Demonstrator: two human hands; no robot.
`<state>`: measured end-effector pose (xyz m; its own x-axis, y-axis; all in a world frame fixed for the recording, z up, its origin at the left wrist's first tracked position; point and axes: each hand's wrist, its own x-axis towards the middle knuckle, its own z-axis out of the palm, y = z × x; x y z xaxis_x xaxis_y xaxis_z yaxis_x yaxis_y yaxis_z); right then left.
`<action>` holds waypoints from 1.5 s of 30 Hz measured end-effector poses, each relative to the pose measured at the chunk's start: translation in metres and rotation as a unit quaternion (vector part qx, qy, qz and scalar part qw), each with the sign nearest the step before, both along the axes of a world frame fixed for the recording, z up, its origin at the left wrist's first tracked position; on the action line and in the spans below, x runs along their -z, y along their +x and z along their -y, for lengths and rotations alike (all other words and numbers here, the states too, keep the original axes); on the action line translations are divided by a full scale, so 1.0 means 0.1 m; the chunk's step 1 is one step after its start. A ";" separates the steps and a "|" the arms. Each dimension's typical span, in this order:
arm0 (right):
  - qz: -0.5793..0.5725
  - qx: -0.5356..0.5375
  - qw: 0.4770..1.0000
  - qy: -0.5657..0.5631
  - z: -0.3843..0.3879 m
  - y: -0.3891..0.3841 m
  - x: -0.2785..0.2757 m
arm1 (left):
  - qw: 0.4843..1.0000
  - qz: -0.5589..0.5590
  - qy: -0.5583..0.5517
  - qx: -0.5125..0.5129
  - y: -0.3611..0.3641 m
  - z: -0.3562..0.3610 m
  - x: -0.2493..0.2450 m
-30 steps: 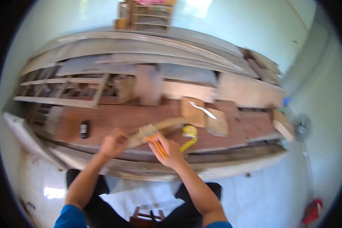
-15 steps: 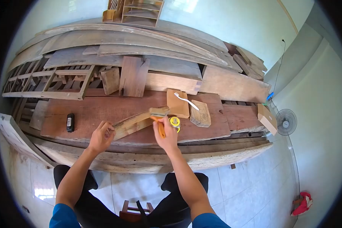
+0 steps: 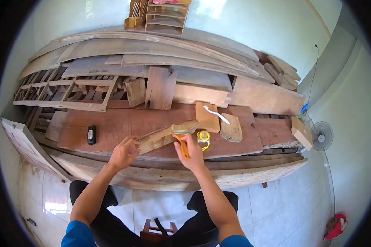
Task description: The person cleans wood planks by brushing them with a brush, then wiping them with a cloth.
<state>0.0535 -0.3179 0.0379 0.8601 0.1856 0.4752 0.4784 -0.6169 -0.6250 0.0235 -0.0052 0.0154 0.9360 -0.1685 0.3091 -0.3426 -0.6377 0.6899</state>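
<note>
Two bare hands work over a reddish plank [image 3: 111, 123] that tops a stack of old boards.

- **Far left:** a wooden lattice frame [image 3: 66, 92] lies on the stack. A small black device [image 3: 91, 134] lies flat on the plank, well apart from the hands.
- **Left hand [image 3: 121, 153]:** the fingers are curled onto the near end of a narrow wood strip [image 3: 163, 136], pinching it and pressing it to the plank. The strip lies slantwise, running up and to the right.
- **Right hand [image 3: 191, 154]:** it is closed round the orange handle of a paintbrush [image 3: 180, 133]. The bristle head sits on the far end of the strip.
- **Beside the right hand:** a yellow tape measure [image 3: 203, 136] is just to its right. Can't tell if they touch.
- **Behind the hands:** a flat wood block [image 3: 206, 119] has a white object [image 3: 217, 114] lying across it. Can't tell what the white object is. A chunky offcut [image 3: 231, 127] sits just right of the block.
- **Far right, on the floor:** a fan [image 3: 322, 136] and a red cloth [image 3: 336, 226].

Step in hand, as I judge it: brushing the strip's top face at its far end, with the left hand acting as the clamp. A next stroke would call for steady pressure from the left hand so the strip can't skate. The brush would be drawn along the strip's length toward the held end and stopped short of the left fingers. The tape measure sits close enough to catch the brush hand, so it needs watching.
</note>
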 end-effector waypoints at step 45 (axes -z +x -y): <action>-0.003 -0.100 0.992 0.071 -0.40 0.03 0.33 | 0.999 -0.033 -0.033 -0.018 0.10 -0.09 -0.01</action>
<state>0.0569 -0.2775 0.0050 0.8154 0.2844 0.5042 0.5787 -0.4163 -0.7013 0.0332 0.0033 0.0169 0.9597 -0.1158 0.2561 -0.2731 -0.6004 0.7516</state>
